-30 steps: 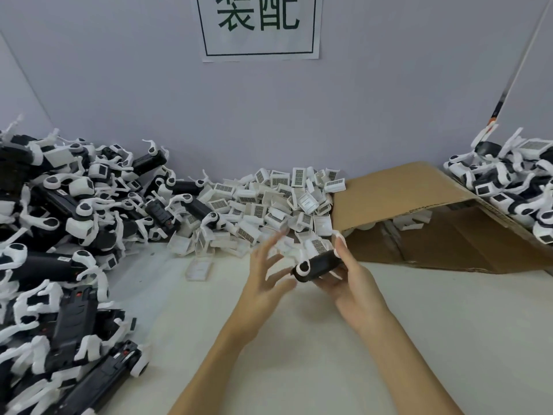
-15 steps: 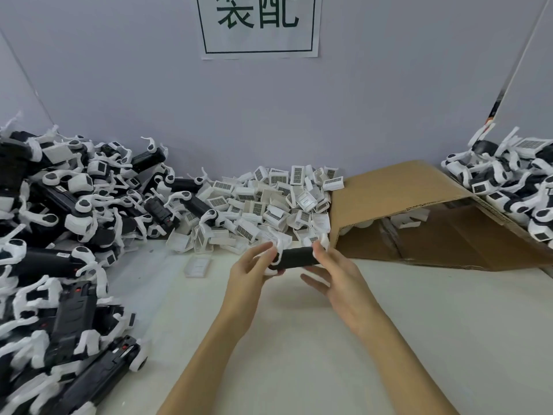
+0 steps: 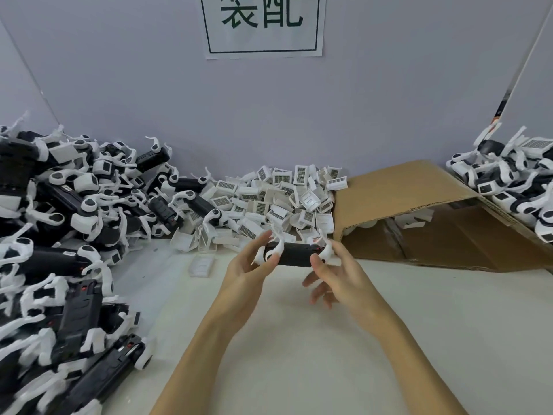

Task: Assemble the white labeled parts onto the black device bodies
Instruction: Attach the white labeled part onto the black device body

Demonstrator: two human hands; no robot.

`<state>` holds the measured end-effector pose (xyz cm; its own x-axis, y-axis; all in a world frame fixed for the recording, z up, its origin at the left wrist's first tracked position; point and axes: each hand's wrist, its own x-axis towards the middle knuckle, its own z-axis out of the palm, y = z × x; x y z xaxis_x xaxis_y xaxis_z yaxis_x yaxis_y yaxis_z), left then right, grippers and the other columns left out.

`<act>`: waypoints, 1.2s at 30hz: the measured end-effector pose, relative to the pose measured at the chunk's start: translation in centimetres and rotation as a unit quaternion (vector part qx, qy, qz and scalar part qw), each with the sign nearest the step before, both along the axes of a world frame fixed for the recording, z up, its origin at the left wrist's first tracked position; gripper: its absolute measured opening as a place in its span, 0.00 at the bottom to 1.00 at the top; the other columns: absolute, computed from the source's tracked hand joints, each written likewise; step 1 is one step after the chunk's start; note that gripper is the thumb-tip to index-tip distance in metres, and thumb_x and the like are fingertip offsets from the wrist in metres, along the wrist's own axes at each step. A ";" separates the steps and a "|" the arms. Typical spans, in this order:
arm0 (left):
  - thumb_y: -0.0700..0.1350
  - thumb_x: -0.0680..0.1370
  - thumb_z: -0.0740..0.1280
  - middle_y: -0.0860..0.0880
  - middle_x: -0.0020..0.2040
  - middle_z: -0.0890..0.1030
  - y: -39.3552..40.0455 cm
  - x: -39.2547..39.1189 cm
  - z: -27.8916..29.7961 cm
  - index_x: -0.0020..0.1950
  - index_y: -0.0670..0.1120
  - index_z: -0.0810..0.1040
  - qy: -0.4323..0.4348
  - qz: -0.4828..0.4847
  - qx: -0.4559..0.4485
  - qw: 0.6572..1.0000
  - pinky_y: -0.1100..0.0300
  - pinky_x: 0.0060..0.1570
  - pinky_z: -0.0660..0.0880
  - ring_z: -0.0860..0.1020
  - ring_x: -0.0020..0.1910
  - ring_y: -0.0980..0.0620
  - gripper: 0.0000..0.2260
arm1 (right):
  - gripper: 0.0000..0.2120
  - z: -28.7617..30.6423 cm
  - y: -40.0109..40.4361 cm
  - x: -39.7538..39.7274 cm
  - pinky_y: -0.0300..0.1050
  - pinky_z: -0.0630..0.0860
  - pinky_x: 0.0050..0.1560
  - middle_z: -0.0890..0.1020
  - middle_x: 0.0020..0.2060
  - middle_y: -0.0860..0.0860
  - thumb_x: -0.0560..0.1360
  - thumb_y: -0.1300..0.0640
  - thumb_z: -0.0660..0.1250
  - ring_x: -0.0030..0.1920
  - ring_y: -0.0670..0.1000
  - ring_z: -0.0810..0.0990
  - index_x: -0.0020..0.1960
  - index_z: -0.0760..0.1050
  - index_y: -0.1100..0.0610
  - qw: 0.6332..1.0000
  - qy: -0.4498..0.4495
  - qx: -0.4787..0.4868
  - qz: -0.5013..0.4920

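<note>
In the centre of the frame, above the tabletop [image 3: 299,354], I see the black device body [image 3: 294,254] lying with its long axis left to right, held between both hands. The pile of white labeled parts [image 3: 278,196] lies just behind it, toward the wall. My left hand [image 3: 248,265] pinches its left end with thumb and fingers. My right hand [image 3: 338,274] has its grip on the right end, lower fingers spread loose.

Matt black plastic device body [image 3: 294,254], apparently; smooth white tabletop [image 3: 299,354]; plain brown cardboard box [image 3: 398,190].
</note>
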<state>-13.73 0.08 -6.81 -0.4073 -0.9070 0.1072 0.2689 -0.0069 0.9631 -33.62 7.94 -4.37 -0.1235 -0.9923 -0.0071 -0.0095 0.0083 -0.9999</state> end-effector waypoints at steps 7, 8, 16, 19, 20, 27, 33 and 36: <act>0.36 0.70 0.66 0.46 0.62 0.83 0.1 0.0 0.7 0.77 0.46 0.77 0.186 -0.077 0.081 0.976 0.54 0.60 0.74 0.82 0.52 0.48 0.33 | 0.37 0.0 0.0 -2.1 0.43 0.80 0.42 0.80 0.58 0.67 0.71 0.72 0.62 0.49 0.61 0.82 0.73 0.75 0.44 0.956 -0.260 0.006 0.133; 0.41 0.70 0.69 0.45 0.58 0.84 0.2 0.0 0.8 0.77 0.45 0.77 0.197 -0.074 0.100 0.972 0.53 0.58 0.74 0.83 0.52 0.47 0.32 | 0.38 -0.1 0.0 -2.1 0.44 0.80 0.44 0.79 0.64 0.67 0.70 0.74 0.58 0.51 0.63 0.81 0.73 0.75 0.46 0.950 -0.279 0.011 0.140; 0.61 0.84 0.65 0.36 0.56 0.85 1.2 -1.1 0.9 0.67 0.42 0.78 -0.012 0.031 0.105 0.994 0.50 0.52 0.79 0.84 0.47 0.38 0.24 | 0.05 0.0 -0.2 -0.6 0.54 0.77 0.57 0.77 0.69 0.65 0.84 0.52 0.62 0.61 0.71 0.78 0.54 0.74 0.52 0.960 -0.253 0.022 0.120; 0.58 0.77 0.73 0.40 0.56 0.86 1.2 -0.7 1.0 0.66 0.46 0.80 -0.020 0.029 0.078 0.996 0.54 0.50 0.80 0.86 0.49 0.39 0.23 | 0.10 -0.1 -0.3 -0.1 0.56 0.78 0.58 0.80 0.65 0.64 0.84 0.45 0.64 0.61 0.71 0.80 0.55 0.74 0.53 0.981 -0.167 -0.012 0.095; 0.56 0.75 0.75 0.40 0.56 0.87 1.2 -0.6 1.0 0.68 0.47 0.79 -0.010 0.031 0.077 0.997 0.55 0.51 0.81 0.87 0.51 0.38 0.24 | 0.10 -0.2 -0.4 0.1 0.54 0.81 0.58 0.79 0.64 0.66 0.83 0.46 0.67 0.61 0.69 0.82 0.58 0.75 0.52 0.986 -0.149 -0.027 0.077; 0.44 0.75 0.77 0.46 0.64 0.86 0.9 -0.1 1.0 0.74 0.53 0.77 0.061 0.022 0.008 0.998 0.59 0.61 0.79 0.83 0.64 0.51 0.28 | 0.30 -0.5 -0.7 0.6 0.56 0.80 0.65 0.84 0.63 0.56 0.73 0.42 0.74 0.60 0.54 0.86 0.70 0.78 0.57 0.996 -0.084 -0.026 0.003; 0.63 0.75 0.74 0.54 0.51 0.86 1.4 -0.3 1.2 0.66 0.53 0.83 -0.049 0.032 -0.044 0.997 0.58 0.55 0.72 0.81 0.51 0.58 0.23 | 0.24 -0.5 -0.5 0.5 0.50 0.79 0.67 0.87 0.50 0.50 0.75 0.45 0.71 0.57 0.54 0.86 0.68 0.80 0.53 0.992 -0.037 -0.107 -0.057; 0.67 0.75 0.71 0.52 0.53 0.87 1.4 -0.3 0.9 0.66 0.52 0.84 -0.075 0.024 -0.046 0.996 0.54 0.63 0.73 0.82 0.55 0.56 0.26 | 0.23 -0.7 -0.6 0.2 0.47 0.79 0.64 0.87 0.52 0.54 0.76 0.45 0.70 0.56 0.53 0.86 0.68 0.78 0.51 0.990 -0.005 -0.125 -0.060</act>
